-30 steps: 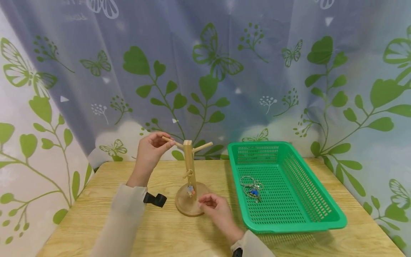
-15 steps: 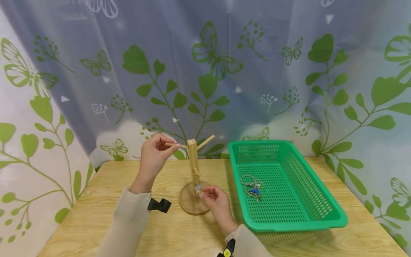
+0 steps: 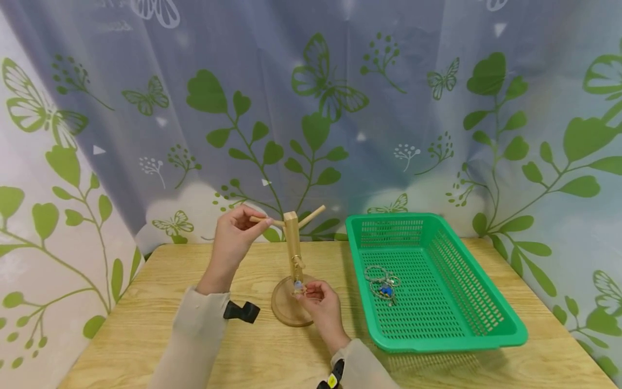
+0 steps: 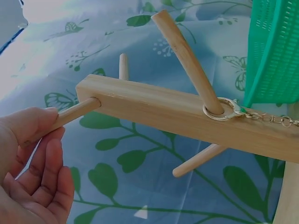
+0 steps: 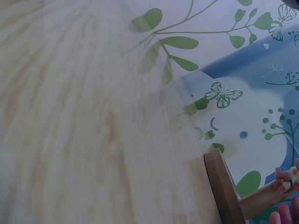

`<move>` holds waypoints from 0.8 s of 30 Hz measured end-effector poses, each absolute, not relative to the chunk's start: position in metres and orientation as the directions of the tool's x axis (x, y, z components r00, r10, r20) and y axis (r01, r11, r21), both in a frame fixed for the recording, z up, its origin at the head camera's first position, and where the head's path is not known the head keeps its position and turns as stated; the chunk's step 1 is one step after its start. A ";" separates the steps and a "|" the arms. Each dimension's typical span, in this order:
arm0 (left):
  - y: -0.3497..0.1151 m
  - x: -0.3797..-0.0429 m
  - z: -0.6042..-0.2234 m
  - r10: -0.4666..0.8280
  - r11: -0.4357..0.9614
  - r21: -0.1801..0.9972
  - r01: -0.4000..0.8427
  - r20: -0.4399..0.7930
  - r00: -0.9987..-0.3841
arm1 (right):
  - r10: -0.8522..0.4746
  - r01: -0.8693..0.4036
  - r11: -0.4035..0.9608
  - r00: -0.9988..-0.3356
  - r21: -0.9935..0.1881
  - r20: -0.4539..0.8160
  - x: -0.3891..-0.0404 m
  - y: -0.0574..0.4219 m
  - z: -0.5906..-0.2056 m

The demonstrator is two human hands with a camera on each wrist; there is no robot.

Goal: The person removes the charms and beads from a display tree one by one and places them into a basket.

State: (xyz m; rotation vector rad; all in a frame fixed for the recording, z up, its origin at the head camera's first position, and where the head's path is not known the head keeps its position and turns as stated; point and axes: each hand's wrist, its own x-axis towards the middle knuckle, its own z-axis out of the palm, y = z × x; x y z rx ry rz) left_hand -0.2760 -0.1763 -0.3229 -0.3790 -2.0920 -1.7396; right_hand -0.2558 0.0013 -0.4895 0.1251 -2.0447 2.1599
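Observation:
A wooden peg stand has a square post (image 3: 293, 243) on a round base (image 3: 282, 309). My left hand (image 3: 230, 240) pinches the end of an upper peg (image 4: 77, 112) between thumb and fingers. On a lower peg (image 4: 184, 56) hangs a keychain by its gold ring (image 4: 216, 116), its chain (image 4: 271, 118) running down along the post. My right hand (image 3: 326, 309) holds the keychain's small charm (image 3: 298, 284) at the fingertips, low in front of the post. In the right wrist view, the pinkish charm (image 5: 285, 179) and a few fingertips show at the lower right edge.
To the right stands a green plastic basket (image 3: 437, 344). Inside it, near the left wall, lie keychains with rings and a blue charm (image 3: 386, 292). A patterned curtain (image 3: 272, 108) hangs behind the wooden table (image 3: 252, 351).
My right hand has moved left to the hanging charm and taken hold of it. The stand has turned and shifted slightly right, with my left hand still pinching its peg.

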 end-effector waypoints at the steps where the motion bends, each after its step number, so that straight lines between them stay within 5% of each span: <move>1: -0.176 -0.276 -0.323 -0.044 0.189 0.876 0.443 0.459 -0.888 | 0.059 -0.173 -0.059 -0.984 -0.983 0.170 -0.256 0.001 -0.489; 24: -0.168 -0.273 -0.327 -0.122 0.192 0.915 0.354 0.380 -0.917 | 0.090 -0.190 -0.020 -0.978 -0.982 0.188 -0.247 -0.002 -0.459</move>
